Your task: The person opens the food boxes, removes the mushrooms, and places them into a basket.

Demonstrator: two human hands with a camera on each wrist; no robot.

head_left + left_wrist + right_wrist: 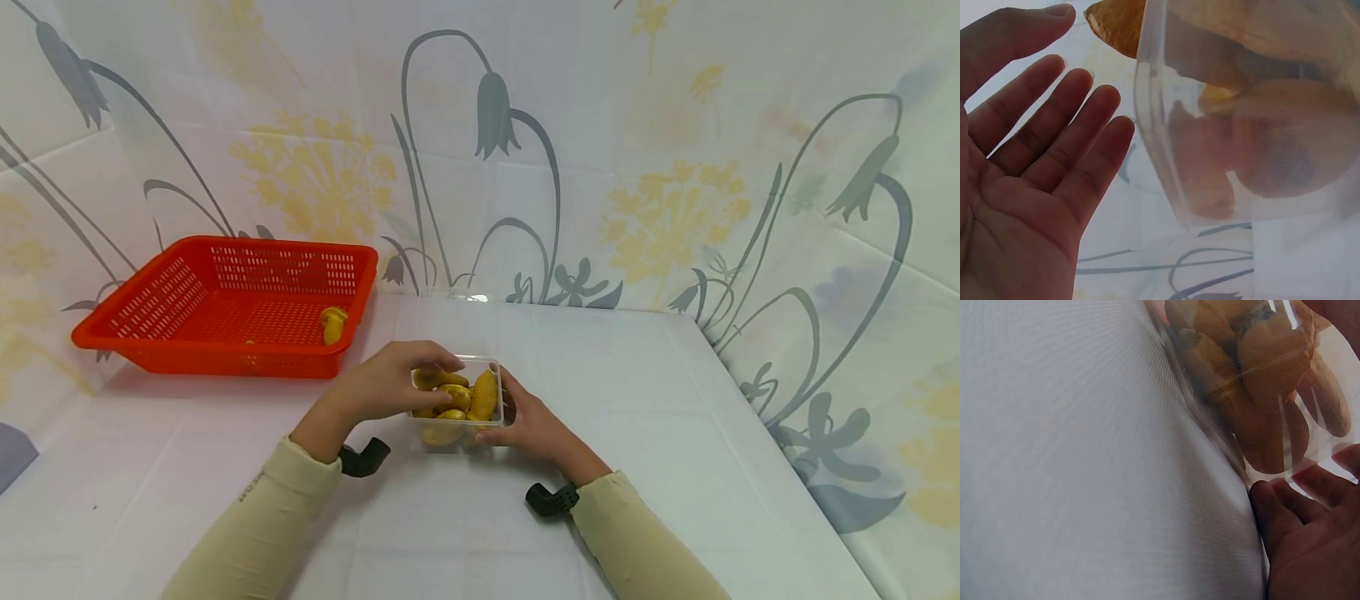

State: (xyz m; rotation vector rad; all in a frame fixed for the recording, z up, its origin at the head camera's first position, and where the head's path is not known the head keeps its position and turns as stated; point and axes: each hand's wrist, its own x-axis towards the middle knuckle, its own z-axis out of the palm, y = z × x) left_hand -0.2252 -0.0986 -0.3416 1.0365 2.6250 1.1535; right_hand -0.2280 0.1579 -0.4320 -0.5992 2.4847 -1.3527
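A clear plastic box (465, 423) on the table is filled with several yellow mushrooms (482, 396). My right hand (528, 425) holds it from the right, thumb at the front corner and the other fingers along the side. Over the left part of the box is my left hand (390, 379). The left wrist view shows its fingers (1100, 115) loosely extended beside the box wall (1154, 125), with nothing between them. One mushroom (1116, 31) pokes past the rim there. From the right wrist, mushrooms (1272, 362) show through the clear side, with my fingertips (1264, 492) at its lower edge.
A red perforated basket (225, 346) stands at the back left, with a yellow mushroom (333, 325) near its right end. White cloth (637, 383) covers the table. A flower-printed sheet (600, 167) rises behind it. A grey object (13, 454) sits at the left edge.
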